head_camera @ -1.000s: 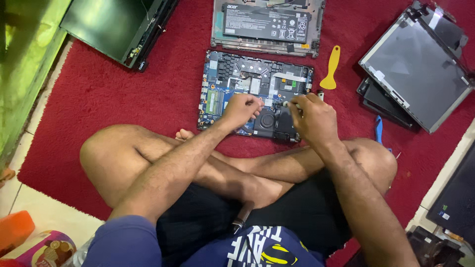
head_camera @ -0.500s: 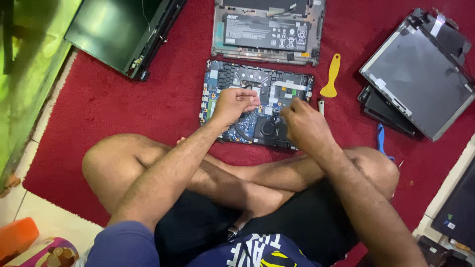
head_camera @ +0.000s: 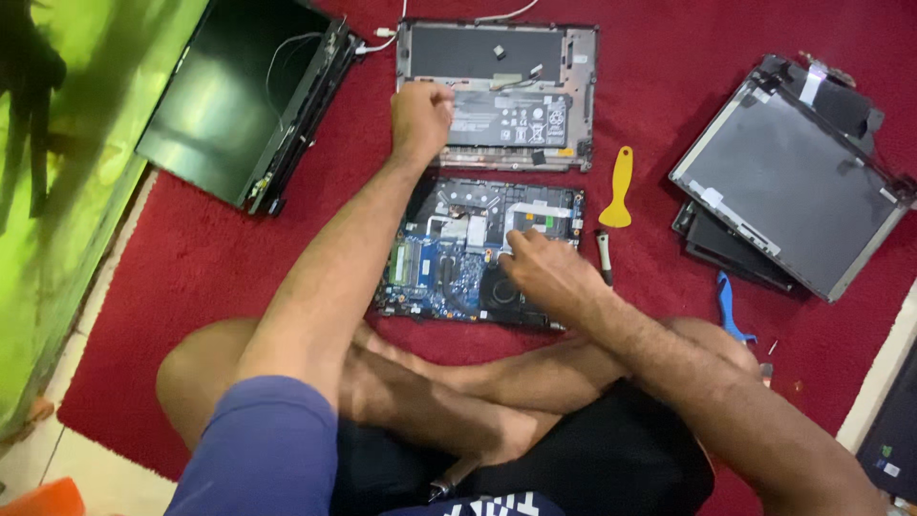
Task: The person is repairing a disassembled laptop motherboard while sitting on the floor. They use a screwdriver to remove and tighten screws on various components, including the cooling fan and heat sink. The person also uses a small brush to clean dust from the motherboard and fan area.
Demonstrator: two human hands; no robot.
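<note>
Because our right hand (head_camera: 544,277) lies fingers-down over the open laptop base (head_camera: 478,253), we can't see what the fingertips meet on the blue circuit board (head_camera: 430,272); they look loosely curled, resting near the fan at about 5 o'clock of the board. Whether they pinch anything we cannot tell. Our left hand (head_camera: 420,115) is closed in a fist, reaching to 12 o'clock, touching the left edge of the grey bottom cover (head_camera: 497,91) w/ its battery (head_camera: 506,119); anything inside the fist is hidden. The laptop base sits on the red carpet (head_camera: 191,268) just ahead of our crossed legs. A screwdriver (head_camera: 604,256) lies just beside the base at 3 o'clock, a yellow pry tool (head_camera: 619,186) right above it. Approx 2 screen panels (head_camera: 793,182) are stacked further at 3 o'clock, partly cut off. A blue pry tool (head_camera: 731,311) lies by our knee. A dark laptop lid (head_camera: 239,105) at 10 o'clock runs out of view at the top.
</note>
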